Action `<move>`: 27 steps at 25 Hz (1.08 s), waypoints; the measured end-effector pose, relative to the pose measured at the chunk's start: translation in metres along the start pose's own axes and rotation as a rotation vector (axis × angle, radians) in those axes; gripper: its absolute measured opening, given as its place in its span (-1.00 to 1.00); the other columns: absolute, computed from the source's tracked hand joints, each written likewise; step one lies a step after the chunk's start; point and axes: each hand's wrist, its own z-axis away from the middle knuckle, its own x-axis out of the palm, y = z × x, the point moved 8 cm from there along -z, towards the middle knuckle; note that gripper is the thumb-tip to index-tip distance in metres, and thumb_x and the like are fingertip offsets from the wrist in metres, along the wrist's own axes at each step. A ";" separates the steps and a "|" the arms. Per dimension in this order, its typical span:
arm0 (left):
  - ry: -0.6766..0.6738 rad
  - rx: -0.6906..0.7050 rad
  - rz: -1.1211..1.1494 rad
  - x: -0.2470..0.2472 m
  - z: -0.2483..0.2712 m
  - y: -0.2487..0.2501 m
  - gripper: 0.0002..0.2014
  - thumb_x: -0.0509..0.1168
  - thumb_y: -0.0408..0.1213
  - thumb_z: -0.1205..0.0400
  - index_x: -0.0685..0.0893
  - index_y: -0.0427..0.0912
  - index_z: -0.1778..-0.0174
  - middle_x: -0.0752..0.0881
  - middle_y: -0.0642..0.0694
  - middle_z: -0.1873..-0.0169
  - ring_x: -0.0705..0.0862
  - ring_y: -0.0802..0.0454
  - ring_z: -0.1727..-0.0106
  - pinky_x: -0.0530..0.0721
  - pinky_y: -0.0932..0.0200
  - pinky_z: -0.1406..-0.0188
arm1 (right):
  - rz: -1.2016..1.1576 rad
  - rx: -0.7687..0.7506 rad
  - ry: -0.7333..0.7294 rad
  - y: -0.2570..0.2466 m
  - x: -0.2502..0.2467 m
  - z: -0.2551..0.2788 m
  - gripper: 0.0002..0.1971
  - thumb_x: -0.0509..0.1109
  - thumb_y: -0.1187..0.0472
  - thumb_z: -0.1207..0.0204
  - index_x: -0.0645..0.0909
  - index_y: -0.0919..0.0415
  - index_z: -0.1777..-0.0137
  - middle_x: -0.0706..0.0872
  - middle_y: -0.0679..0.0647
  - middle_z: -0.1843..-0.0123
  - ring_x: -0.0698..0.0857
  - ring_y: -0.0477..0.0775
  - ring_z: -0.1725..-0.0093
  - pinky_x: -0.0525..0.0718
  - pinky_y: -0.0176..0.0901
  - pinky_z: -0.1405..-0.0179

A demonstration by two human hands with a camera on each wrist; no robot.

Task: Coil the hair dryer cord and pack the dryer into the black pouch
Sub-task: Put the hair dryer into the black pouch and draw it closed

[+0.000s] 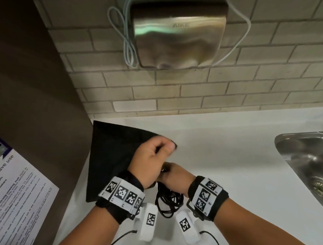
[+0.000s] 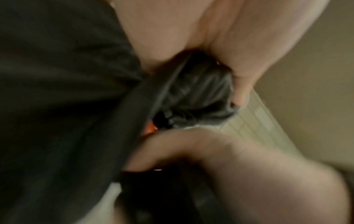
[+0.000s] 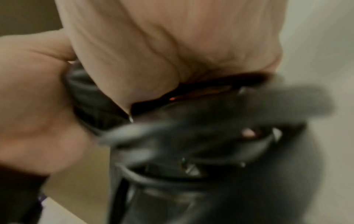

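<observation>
Left hand curled over the edge of the black pouch, thumb and fingers pinching the fabric and lifting it off the white counter. Right hand just beside and below it, touching it, fingers closed round a dark glossy body taken to be the hair dryer, mostly hidden between the 2 hands. Coiled cord hanging in loose black loops under both wrists, not tied. Pouch slumped against the brown side panel, far corner flat on the counter. Both wrist views blurred; pouch mouth not clearly visible, so cannot tell how far the dryer is in.

Further out: steel sink at right, wall-mounted hand dryer on the tiled wall above, printed microwave notice at left.

Judged stage: feeding dryer into pouch, cord bundled but unsecured.

Risks: loops likely to spring apart and snag on the pouch rim, leaving cord trailing outside; one-handed hold on limp fabric may let the mouth collapse shut; a dangling loop could catch a wrist-camera cable.
</observation>
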 end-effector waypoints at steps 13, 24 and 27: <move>0.028 -0.051 0.031 0.006 0.043 -0.013 -0.71 0.44 0.12 -0.60 0.61 -0.02 0.13 0.65 0.13 0.36 0.64 0.19 0.33 0.66 0.21 0.28 | -1.174 0.193 -0.115 -0.012 -0.009 0.008 -0.57 0.14 0.20 -0.62 0.65 0.37 0.40 0.65 0.27 0.46 0.69 0.20 0.50 0.65 -0.16 0.48; 0.114 0.112 -0.502 -0.033 -0.013 0.029 -0.94 0.26 -0.11 -0.75 0.60 0.03 0.00 0.81 0.08 0.18 0.78 0.11 0.14 0.71 0.15 0.16 | -0.588 -0.156 0.121 -0.039 -0.032 0.004 -0.66 0.49 0.36 -0.51 0.69 0.18 -0.28 0.88 0.31 -0.04 0.86 0.18 0.02 0.80 0.01 -0.04; -0.159 0.159 -0.725 -0.005 -0.016 0.034 -0.90 0.19 -0.06 -0.78 0.59 0.06 -0.07 0.84 0.17 0.08 0.83 0.02 0.02 0.71 0.16 0.09 | -0.010 -0.282 0.049 -0.059 -0.022 0.008 -0.85 0.39 0.39 -0.64 0.68 0.18 -0.12 0.71 0.00 0.22 0.76 -0.06 0.11 0.73 -0.26 0.02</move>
